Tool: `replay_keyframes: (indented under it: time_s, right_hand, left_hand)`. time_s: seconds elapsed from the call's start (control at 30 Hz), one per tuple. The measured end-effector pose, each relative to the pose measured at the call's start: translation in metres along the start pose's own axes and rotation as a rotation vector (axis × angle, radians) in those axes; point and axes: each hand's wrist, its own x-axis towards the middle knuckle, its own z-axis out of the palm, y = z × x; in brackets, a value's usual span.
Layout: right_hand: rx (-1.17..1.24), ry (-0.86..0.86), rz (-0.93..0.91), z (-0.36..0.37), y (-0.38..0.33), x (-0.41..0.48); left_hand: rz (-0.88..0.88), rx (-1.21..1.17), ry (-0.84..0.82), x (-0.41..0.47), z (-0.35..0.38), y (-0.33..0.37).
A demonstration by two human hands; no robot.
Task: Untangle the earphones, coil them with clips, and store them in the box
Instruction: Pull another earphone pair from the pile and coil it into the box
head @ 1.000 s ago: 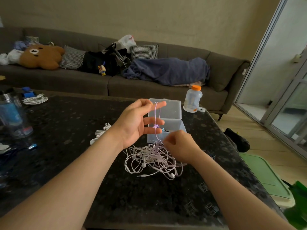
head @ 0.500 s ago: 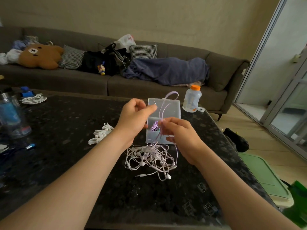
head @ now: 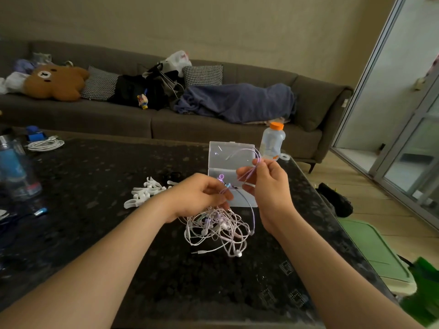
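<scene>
No writing can be read here: the blue label on the flask (head: 14, 167), far out beyond your left hand (head: 202, 195), is too blurred, and the orange-capped bottle (head: 272, 143) just past your right hand (head: 266, 184) shows none you can make out.

Your right hand is raised off the bench (head: 166, 269), with its thumb and fingers curled together, pinching a lilac cord (head: 240, 151). Above the pinch the cord arches up in a loose loop in front of the box (head: 221, 157) lid. Below the pinch a strand drops past your right wrist into the tangle (head: 216, 226).

Your left hand sits lower and slightly nearer to you. Its fingers are curled in and nip the same cord close to their tips, right over the top of the tangle. The two hands are near each other but apart, with a short run of cord between them.

The tangle of white and lilac earphones lies on the bench directly under your left hand's fingers and beside your right wrist. A jack plug (head: 202, 252) pokes out on the side nearest you.

The clear box stands open just behind both hands, lid upright, with small coloured items inside that are too small to identify. The white clips (head: 145, 193) lie in a heap outboard of your left hand, close to its wrist.
</scene>
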Motion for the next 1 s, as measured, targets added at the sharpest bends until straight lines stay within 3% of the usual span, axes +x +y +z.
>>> replay_keyframes:
  time_s: [0.17, 0.27, 0.57, 0.77, 1.0]
  right_hand:
    - [0.197, 0.052, 0.208, 0.0, -0.006, 0.0]
    - [0.204, 0.042, 0.2, 0.002, -0.006, 0.002]
    - [-0.579, -0.194, -0.393, -0.003, 0.01, 0.003]
    - [-0.928, -0.392, -0.478, -0.007, 0.018, 0.003]
    - [-1.118, -0.389, -0.413, -0.008, 0.024, 0.01]
  left_hand:
    - [0.013, -0.118, 0.098, -0.001, -0.001, 0.002]
    - [0.034, -0.158, 0.143, 0.001, -0.002, 0.002]
    - [-0.034, -0.451, 0.132, 0.003, -0.007, 0.004]
    - [0.017, -0.339, 0.165, 0.003, -0.007, 0.001]
    - [0.076, -0.283, 0.208, 0.002, -0.003, 0.002]
